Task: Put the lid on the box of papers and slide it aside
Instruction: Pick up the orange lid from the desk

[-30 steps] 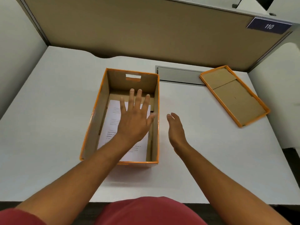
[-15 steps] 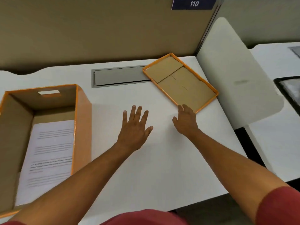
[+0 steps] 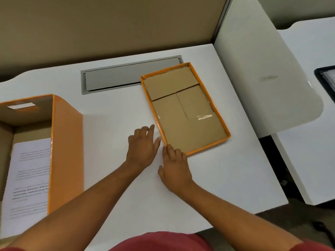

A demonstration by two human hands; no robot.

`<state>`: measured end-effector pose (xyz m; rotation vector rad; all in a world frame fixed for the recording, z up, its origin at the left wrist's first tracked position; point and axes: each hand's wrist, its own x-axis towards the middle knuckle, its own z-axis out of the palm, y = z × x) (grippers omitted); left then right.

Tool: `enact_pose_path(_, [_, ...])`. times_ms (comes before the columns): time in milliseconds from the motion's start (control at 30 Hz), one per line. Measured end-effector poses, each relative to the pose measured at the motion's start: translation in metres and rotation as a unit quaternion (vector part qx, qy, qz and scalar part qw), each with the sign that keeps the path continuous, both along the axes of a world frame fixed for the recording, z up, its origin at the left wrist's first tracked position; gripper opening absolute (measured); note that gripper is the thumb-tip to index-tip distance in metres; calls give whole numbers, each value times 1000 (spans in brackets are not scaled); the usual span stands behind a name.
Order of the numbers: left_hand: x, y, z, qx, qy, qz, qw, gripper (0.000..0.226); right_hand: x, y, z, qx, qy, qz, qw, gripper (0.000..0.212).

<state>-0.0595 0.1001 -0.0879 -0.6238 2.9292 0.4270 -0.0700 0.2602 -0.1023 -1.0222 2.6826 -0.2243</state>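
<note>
Our left hand (image 3: pixel 143 149) and right hand (image 3: pixel 175 169) lie spread on the white table (image 3: pixel 226 178), holding nothing, beside the upside-down orange cardboard lid (image 3: pixel 183 109). Its shiny stamp is too blurry to read. The orange box (image 3: pixel 67 151) sits left, open, with printed papers (image 3: pixel 30 178) whose small words blur.

Desk: we see a white desk (image 3: pixel 226 187).
Hatch: a grey cable hatch (image 3: pixel 126 75) set in it.
Behind: a tan partition (image 3: pixel 108 24).
Right: a white side panel (image 3: pixel 262 69).
</note>
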Motion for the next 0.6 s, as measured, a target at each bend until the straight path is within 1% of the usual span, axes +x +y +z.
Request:
enact_pose_path(67, [-6, -1, -2, 40, 3, 28, 999, 63, 19, -2, 4, -19, -38, 20, 999, 68])
enact_pose_path(133, [-12, -3, -4, 106, 10, 61, 992, 67, 14, -5, 12, -60, -88, 20, 994, 63])
enact_pose_path(167, [-16, -4, -4, 130, 14, 75, 989, 69, 2, -6, 15, -91, -87, 9, 992, 58])
enact_pose_path(233, [-24, -7, -9, 156, 24, 93, 983, 74, -38, -5, 16, -131, -31, -38, 990, 52])
enact_pose_path(300, [-33, -11, -15, 172, 33, 105, 979, 78, -90, 3, 18, -104, -11, -115, 988, 60])
enact_pose_path(367, [-39, -14, -20, 184, 33, 114, 976, 83, -137, 17, 17, -57, -17, -187, 981, 74])
enact_pose_path(467, [-40, -14, -21, 193, 21, 118, 974, 89, -175, 36, 9, -36, -75, -250, 965, 99])
enact_pose_path(533, [-35, -14, -23, 201, 30, 114, 972, 87, -172, 42, 4, -33, -91, -246, 964, 101])
enact_pose_path(600, [-24, -16, -26, 212, 29, 112, 970, 84, -155, 46, 0, -39, -79, -234, 968, 93])
